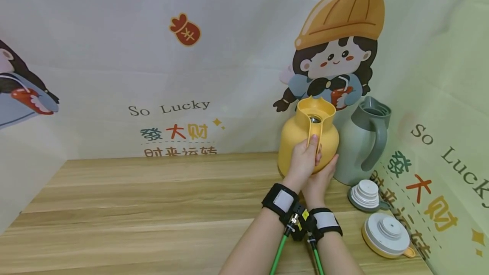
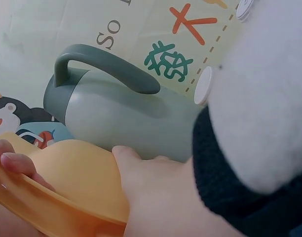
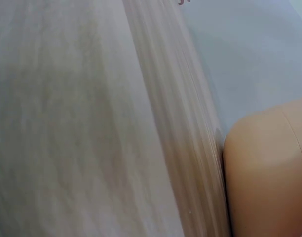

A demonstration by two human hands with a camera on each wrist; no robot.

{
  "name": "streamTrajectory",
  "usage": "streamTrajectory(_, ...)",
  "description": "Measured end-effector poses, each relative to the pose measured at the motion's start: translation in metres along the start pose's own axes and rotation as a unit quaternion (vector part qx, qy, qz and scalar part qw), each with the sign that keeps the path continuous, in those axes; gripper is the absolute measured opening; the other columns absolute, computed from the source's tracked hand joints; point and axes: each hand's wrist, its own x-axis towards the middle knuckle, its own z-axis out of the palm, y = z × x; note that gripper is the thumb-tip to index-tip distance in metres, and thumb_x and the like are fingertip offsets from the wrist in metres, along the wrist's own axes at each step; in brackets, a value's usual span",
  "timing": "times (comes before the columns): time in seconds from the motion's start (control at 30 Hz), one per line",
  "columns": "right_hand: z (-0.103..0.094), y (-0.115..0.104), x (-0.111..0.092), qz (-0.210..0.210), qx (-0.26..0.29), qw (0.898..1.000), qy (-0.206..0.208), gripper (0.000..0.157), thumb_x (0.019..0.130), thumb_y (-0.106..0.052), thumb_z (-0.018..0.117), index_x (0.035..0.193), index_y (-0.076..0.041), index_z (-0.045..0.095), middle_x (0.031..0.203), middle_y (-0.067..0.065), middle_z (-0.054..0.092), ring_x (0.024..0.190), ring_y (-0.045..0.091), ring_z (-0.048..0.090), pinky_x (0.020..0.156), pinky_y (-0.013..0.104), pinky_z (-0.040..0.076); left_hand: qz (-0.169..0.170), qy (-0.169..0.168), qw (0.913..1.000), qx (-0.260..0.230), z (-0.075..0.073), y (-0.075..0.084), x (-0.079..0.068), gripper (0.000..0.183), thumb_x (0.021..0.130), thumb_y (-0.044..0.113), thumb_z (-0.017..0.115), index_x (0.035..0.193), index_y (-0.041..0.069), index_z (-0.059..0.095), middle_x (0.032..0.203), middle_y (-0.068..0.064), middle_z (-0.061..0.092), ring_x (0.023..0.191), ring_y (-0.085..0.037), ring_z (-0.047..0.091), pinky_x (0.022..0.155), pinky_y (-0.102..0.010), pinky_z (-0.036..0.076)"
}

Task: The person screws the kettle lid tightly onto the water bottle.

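Observation:
A yellow thermos jug point(image 1: 288, 152) without its lid stands near the back wall, its handle towards me. My left hand point(image 1: 303, 160) grips that handle, thumb along its outer face and fingers wrapped round it. In the left wrist view its fingers point(image 2: 18, 165) show on the yellow handle. Lower down, my right hand point(image 1: 320, 183) rests against the lower right side of the jug, a straight digit lying along the wall. Part of the right hand is hidden behind the left. The right wrist view shows only the yellow jug's body point(image 3: 269, 173) beside the table.
A grey-green thermos jug point(image 1: 349, 152) stands close on the yellow jug's right. Nearer me lie a lid with a grey base point(image 1: 367, 194) and a white lid with a yellow base point(image 1: 387, 234), by the right wall. Wooden table point(image 1: 133, 215) extends left. Green cables run from both wrists.

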Motion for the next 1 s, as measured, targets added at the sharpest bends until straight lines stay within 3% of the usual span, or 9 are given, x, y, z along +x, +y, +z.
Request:
streamTrajectory(0.3, 0.0, -0.006, -0.004, 0.02, 0.001, 1.0, -0.024, 0.095, 0.079, -0.009, 0.07, 0.144, -0.006, 0.001, 0.145, 0.019, 0.012, 0.132, 0.028, 0.013, 0.108, 0.041, 0.012, -0.005, 0.002, 1.0, -0.008, -0.005, 0.003, -0.003, 0.043, 0.1, 0.033, 0.039, 0.067, 0.007, 0.049, 0.052, -0.001, 0.041, 0.044, -0.01, 0.039, 0.042, -0.019, 0.033)
streamTrajectory(0.53, 0.003, -0.016, -0.004, -0.003, 0.005, 1.0, -0.021, 0.087, 0.084, -0.014, 0.066, 0.144, -0.006, 0.004, 0.146, 0.015, 0.015, 0.131, 0.023, 0.017, 0.107, 0.038, 0.014, 0.004, -0.006, 1.0, -0.004, -0.01, 0.015, -0.008, 0.045, 0.1, 0.033, 0.038, 0.067, 0.004, 0.049, 0.053, -0.003, 0.042, 0.046, -0.015, 0.039, 0.042, -0.02, 0.032)
streamTrajectory(0.7, 0.003, -0.029, -0.005, -0.013, 0.014, 1.0, -0.023, 0.074, 0.093, -0.023, 0.055, 0.144, -0.004, 0.005, 0.145, 0.016, 0.017, 0.131, 0.022, 0.017, 0.107, 0.038, 0.015, 0.03, -0.018, 0.9994, 0.002, -0.014, 0.029, -0.015, 0.045, 0.1, 0.033, 0.037, 0.066, 0.005, 0.048, 0.051, -0.002, 0.041, 0.05, -0.031, 0.039, 0.04, -0.019, 0.029)
streamTrajectory(0.8, 0.001, -0.039, -0.008, -0.02, 0.025, 0.999, -0.033, 0.075, 0.092, -0.021, 0.056, 0.144, -0.004, 0.005, 0.145, 0.016, 0.017, 0.131, 0.021, 0.019, 0.107, 0.038, 0.016, 0.041, -0.021, 0.9989, -0.003, -0.016, 0.037, -0.02, 0.046, 0.1, 0.034, 0.036, 0.066, 0.006, 0.047, 0.051, -0.001, 0.04, 0.054, -0.039, 0.038, 0.04, -0.019, 0.029)
streamTrajectory(0.9, -0.001, -0.045, -0.012, -0.03, 0.035, 0.998, -0.046, 0.078, 0.09, -0.015, 0.06, 0.144, -0.005, 0.005, 0.144, 0.016, 0.019, 0.129, 0.02, 0.021, 0.106, 0.038, 0.018, 0.049, -0.021, 0.9985, -0.006, -0.019, 0.044, -0.025, 0.046, 0.1, 0.034, 0.037, 0.065, 0.006, 0.046, 0.05, -0.002, 0.04, 0.052, -0.036, 0.038, 0.041, -0.019, 0.029)
streamTrajectory(1.0, -0.003, -0.049, -0.017, -0.038, 0.041, 0.996, -0.063, 0.078, 0.089, -0.012, 0.059, 0.144, -0.005, 0.004, 0.143, 0.016, 0.02, 0.128, 0.021, 0.022, 0.106, 0.038, 0.019, 0.055, -0.02, 0.9983, 0.001, -0.023, 0.048, -0.031, 0.045, 0.1, 0.032, 0.038, 0.065, 0.005, 0.046, 0.05, -0.003, 0.041, 0.047, -0.026, 0.038, 0.041, -0.02, 0.03)
